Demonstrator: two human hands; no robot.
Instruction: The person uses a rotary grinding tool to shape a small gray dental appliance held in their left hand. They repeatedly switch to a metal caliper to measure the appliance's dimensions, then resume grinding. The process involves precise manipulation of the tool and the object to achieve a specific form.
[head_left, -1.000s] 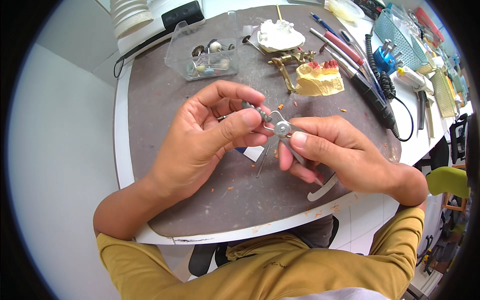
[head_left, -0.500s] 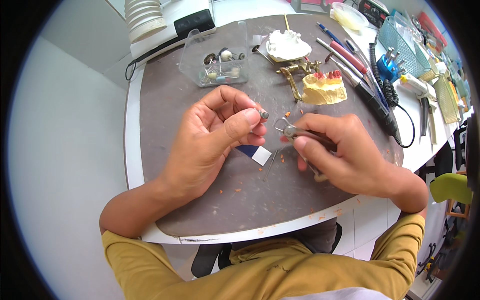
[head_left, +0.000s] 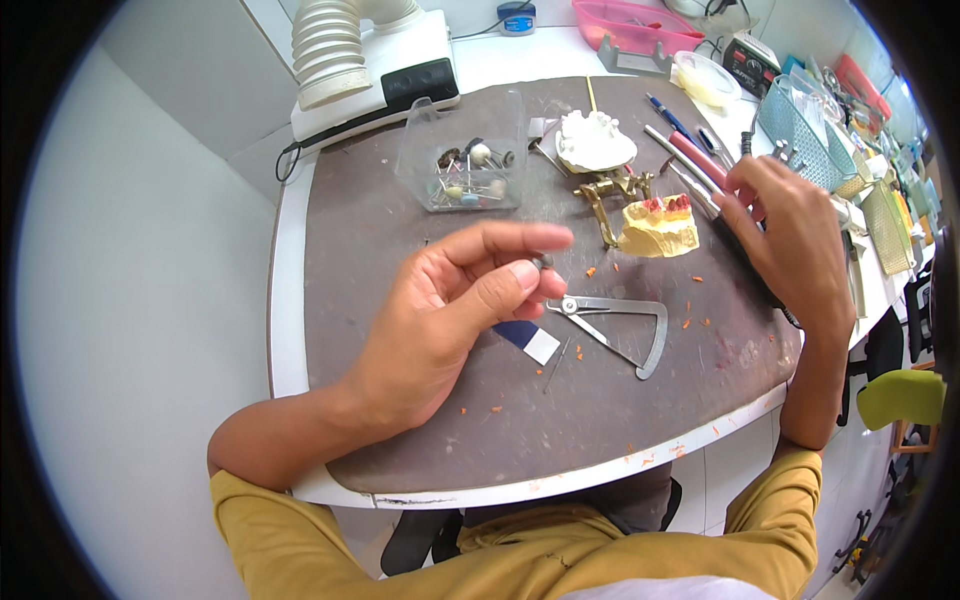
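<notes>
My left hand pinches a small dark-grey metal piece, like a dental crown, between thumb and fingers, with the index finger raised above it. At the right, my right hand bends its fingers around the slim rotary handpiece, whose black body is partly hidden under the hand. Between the hands a metal caliper with a curved scale lies flat on the mat, its jaws close to my left fingertips. Below those fingertips lie a blue-and-white strip and a thin metal pin.
A clear box of rotary burs and polishers stands behind my left hand. Beyond the caliper are a yellow dental model with red teeth, a brass articulator and a white plaster model. Mesh baskets line the right. Orange shavings dot the mat.
My right hand has let go of the caliper, which now lies on the mat, and has moved up and right to the handpiece. My left hand still holds the metal piece. The view has shifted.
</notes>
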